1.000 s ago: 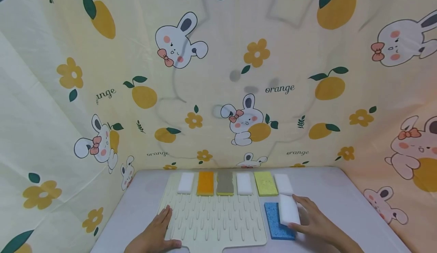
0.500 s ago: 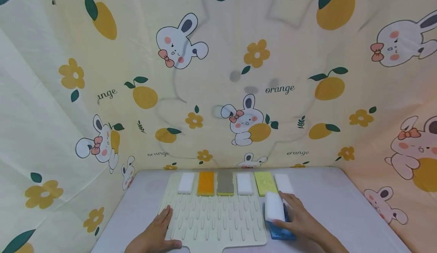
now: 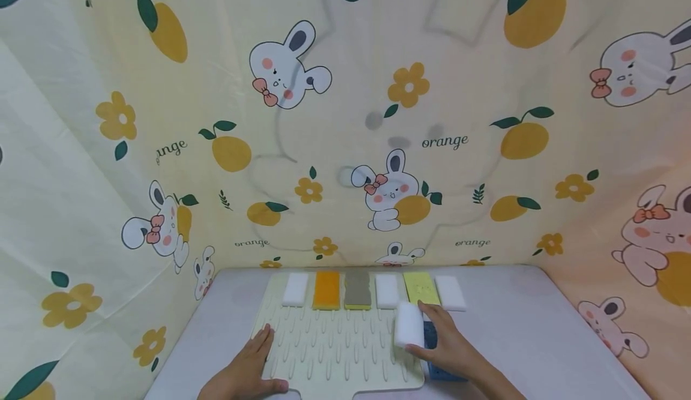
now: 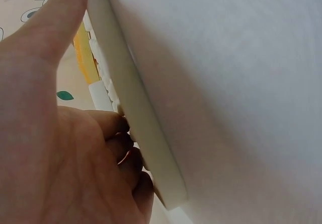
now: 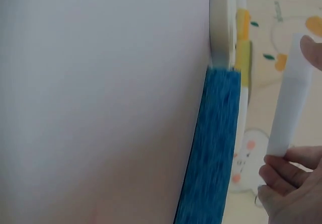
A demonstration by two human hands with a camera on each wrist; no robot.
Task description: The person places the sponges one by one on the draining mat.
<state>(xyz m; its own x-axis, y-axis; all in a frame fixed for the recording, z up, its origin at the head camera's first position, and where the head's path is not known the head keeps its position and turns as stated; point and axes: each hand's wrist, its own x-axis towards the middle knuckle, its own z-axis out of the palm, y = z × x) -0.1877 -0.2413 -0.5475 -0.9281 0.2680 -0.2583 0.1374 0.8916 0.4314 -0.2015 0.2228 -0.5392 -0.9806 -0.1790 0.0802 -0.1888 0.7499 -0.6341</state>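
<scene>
My right hand pinches a white sponge block between thumb and fingers. The block is raised over the right side of a cream ridged board; the right wrist view shows the same sponge gripped at its two ends, well above the table. Beneath the hand lies a blue sponge, partly covered by it and beside the board's right edge. My left hand rests at the board's near left corner, fingers stretched along its left edge and thumb at the front edge. Close up, its fingertips touch the board's rim.
Along the board's far end lie a white sponge, an orange sponge, a grey sponge and another white sponge. A yellow-green sponge and a white block continue the row to the right. Patterned cloth surrounds the table.
My right hand has carried the white sponge leftward, from over the blue sponge to over the board's right side. My left hand has stayed at the board's edge.
</scene>
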